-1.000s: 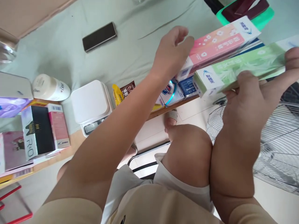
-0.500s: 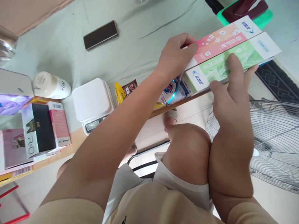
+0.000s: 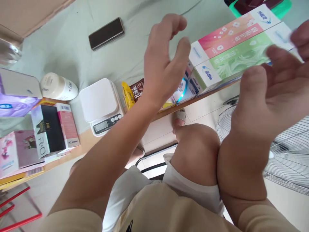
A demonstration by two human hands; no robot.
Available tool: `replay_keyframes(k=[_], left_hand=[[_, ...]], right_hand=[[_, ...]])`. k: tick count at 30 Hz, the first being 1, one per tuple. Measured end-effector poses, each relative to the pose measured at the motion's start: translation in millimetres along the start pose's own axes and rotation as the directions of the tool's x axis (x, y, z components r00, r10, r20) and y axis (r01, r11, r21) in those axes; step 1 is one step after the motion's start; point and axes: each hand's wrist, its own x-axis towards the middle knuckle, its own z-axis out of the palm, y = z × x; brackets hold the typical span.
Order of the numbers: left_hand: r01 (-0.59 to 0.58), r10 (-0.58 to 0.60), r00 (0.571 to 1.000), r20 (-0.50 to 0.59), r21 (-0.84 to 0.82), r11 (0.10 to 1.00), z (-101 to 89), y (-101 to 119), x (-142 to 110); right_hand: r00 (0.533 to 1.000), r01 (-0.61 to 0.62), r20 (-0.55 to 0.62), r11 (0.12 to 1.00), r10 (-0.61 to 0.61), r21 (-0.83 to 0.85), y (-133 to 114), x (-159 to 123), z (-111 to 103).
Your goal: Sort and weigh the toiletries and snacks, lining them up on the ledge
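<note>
The left hand (image 3: 166, 54) and right hand (image 3: 277, 88), both loosely spread and holding nothing, flank a pink box (image 3: 231, 36) and a green box (image 3: 243, 59), laid side by side atop other boxes (image 3: 194, 87) along the table (image 3: 137, 42) edge, apparently for steadiness.

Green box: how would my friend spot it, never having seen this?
Start at the table and follow its near edge right, towards the fan. There, the green box lies lengthwise beside the pink box. It's the one nearer the edge, with pale leaf shapes instead of white flowers.
</note>
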Motion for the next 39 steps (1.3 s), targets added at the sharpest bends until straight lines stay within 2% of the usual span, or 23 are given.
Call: replay_keyframes(k=[1,2,3,5,6,7,8,9,10,12,15,17,20,22,24,28,32,35,37,39], left_hand=[[-0.127,0.126,0.992,-0.023,-0.058,0.990,-17.7,1,-20],[-0.130,0.128,0.992,-0.023,-0.104,0.986,-36.2,2,-44],[-0.106,0.112,0.993,0.030,-0.171,0.980,-54.9,1,-70],[-0.065,0.079,0.994,0.078,-0.169,0.983,-90.1,-1,-125],[0.095,-0.085,0.994,0.063,-0.182,0.979,-105.8,-2,-152],[0.258,-0.254,0.966,0.046,-0.224,0.940,-119.9,-3,-177],[0.308,-0.311,0.950,0.027,-0.238,0.921,-132.4,-4,-201],[0.349,-0.362,0.932,-0.007,-0.251,0.903,-143.4,-4,-222],[0.382,-0.405,0.914,-0.037,-0.264,0.886,-152.9,-4,-241],[0.422,-0.462,0.882,-0.089,-0.287,0.860,-168.3,-2,-271],[0.473,-0.528,0.842,-0.112,-0.320,0.821,-184.3,2,-302],[0.497,-0.555,0.824,-0.115,-0.323,0.805,-192.4,4,-316],[0.527,-0.584,0.803,-0.122,-0.311,0.790,-202.7,6,-330],[0.538,-0.598,0.790,-0.136,-0.313,0.782,-207.5,7,-338],[0.542,-0.611,0.776,-0.154,-0.331,0.772,-209.2,6,-345],[0.545,-0.637,0.754,-0.164,-0.386,0.744,-204.3,1,-354],[0.543,-0.635,0.760,-0.138,-0.401,0.738,-201.2,-2,-349],[0.547,-0.625,0.770,-0.125,-0.374,0.749,-204.8,-2,-341],[0.541,-0.615,0.778,-0.129,-0.360,0.760,-207.7,-3,-338],[0.519,-0.594,0.791,-0.146,-0.354,0.778,-209.9,-3,-338]], right_hand=[[0.999,0.035,0.035,0.998,-0.036,0.045,-15,-1,10],[0.994,0.065,0.076,0.993,-0.073,0.097,-31,-1,21],[0.986,0.092,0.124,0.984,-0.111,0.153,-50,-2,32],[0.959,0.130,0.216,0.961,-0.184,0.243,-89,-6,55],[0.930,0.137,0.296,0.953,-0.217,0.271,-109,-10,67],[0.881,0.136,0.403,0.949,-0.247,0.284,-129,-15,79],[0.811,0.134,0.519,0.949,-0.271,0.286,-148,-23,92],[0.678,0.124,0.678,0.954,-0.283,0.273,-165,-33,107],[0.572,0.128,0.769,0.956,-0.287,0.263,-180,-45,124],[0.407,0.139,0.867,0.958,-0.287,0.252,-201,-74,162],[0.255,0.143,0.950,0.979,-0.179,0.146,-211,-111,222],[0.140,0.159,0.979,0.980,-0.146,0.123,-209,-126,251],[-0.024,0.173,0.985,0.970,-0.168,0.170,-207,-141,273],[-0.083,0.155,0.972,0.961,-0.218,0.229,-208,-153,275],[-0.082,0.122,0.969,0.963,-0.233,0.241,-208,-168,273],[-0.055,0.057,0.986,0.986,-0.157,0.160,-203,-186,264],[-0.028,-0.029,0.984,0.984,-0.175,0.175,-190,-176,264],[-0.002,-0.101,0.981,0.976,-0.194,0.192,-182,-159,283],[0.073,-0.120,0.987,0.981,-0.146,0.154,-179,-151,301],[0.200,-0.120,0.978,0.989,-0.065,0.091,-179,-146,315]])
